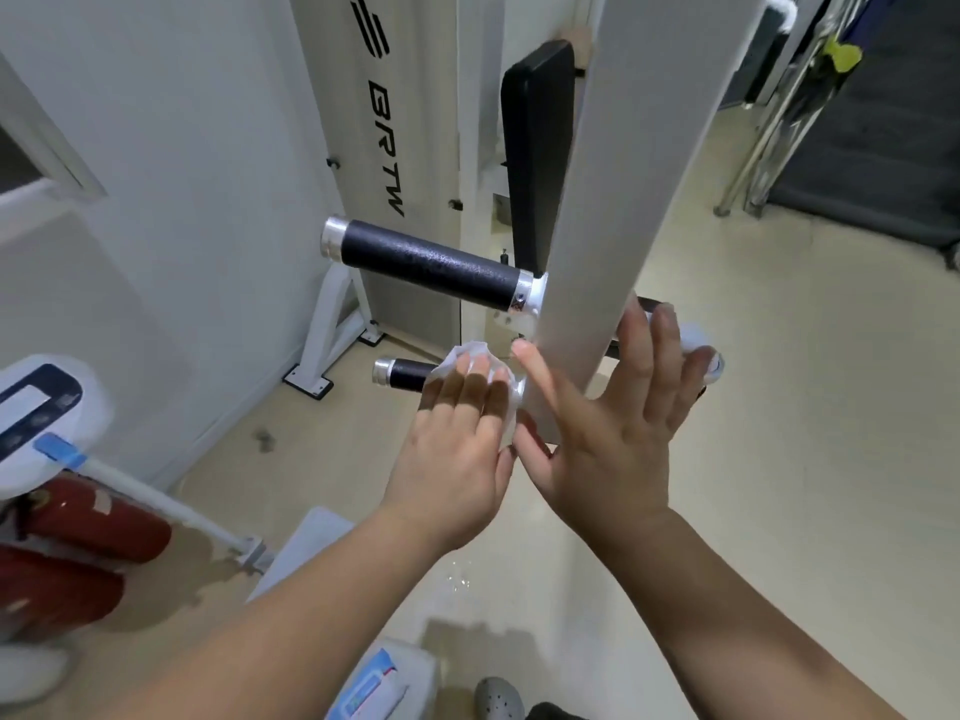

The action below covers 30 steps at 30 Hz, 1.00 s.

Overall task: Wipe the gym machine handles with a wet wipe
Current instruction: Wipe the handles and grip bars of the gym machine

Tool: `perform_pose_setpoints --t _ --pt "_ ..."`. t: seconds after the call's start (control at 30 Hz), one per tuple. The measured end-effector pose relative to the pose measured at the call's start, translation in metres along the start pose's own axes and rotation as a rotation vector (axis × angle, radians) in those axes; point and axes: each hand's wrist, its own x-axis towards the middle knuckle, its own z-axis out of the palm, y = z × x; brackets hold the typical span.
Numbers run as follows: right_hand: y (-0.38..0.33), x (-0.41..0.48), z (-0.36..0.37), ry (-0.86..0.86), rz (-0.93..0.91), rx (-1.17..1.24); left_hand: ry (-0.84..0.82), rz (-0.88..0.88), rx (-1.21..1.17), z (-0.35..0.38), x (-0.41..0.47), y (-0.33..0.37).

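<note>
My left hand (pixel 457 433) curls the wipe (pixel 467 353) over the short handle (pixel 405 374) just left of the white post (pixel 613 200); the handle runs leftward from the post, so I'd stroke out toward its bare end. My right hand (pixel 613 428), fingers spread flat, lies right of the post, covering the far handle (pixel 652 305); the white bit (pixel 696 337) beyond it I can't identify

"BRTW" in black letters, running down the white machine panel (pixel 387 148)
</note>
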Motion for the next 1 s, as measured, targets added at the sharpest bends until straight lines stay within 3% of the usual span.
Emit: perform_pose_setpoints --t 0.1,0.33,0.53,0.77,0.87,1.0 --pt "0.006 -0.001 0.005 0.042 -0.028 -0.026 -0.050 0.008 0.097 0.008 -0.005 -0.009" --pt "0.006 0.001 0.013 0.006 -0.026 -0.003 -0.165 -0.218 0.146 0.004 0.003 -0.029" --pt "0.006 0.005 0.021 0.061 0.007 -0.034 -0.094 -0.016 0.065 0.015 0.019 -0.003" --pt "0.004 0.006 0.027 0.076 0.012 -0.024 -0.135 -0.140 0.167 0.007 0.011 -0.071" --pt "0.008 0.004 0.026 0.040 0.028 -0.048 -0.135 -0.166 0.149 0.014 0.014 -0.041" --pt "0.012 0.007 0.026 0.057 0.025 -0.075 -0.082 0.013 0.097 0.032 0.012 -0.003"
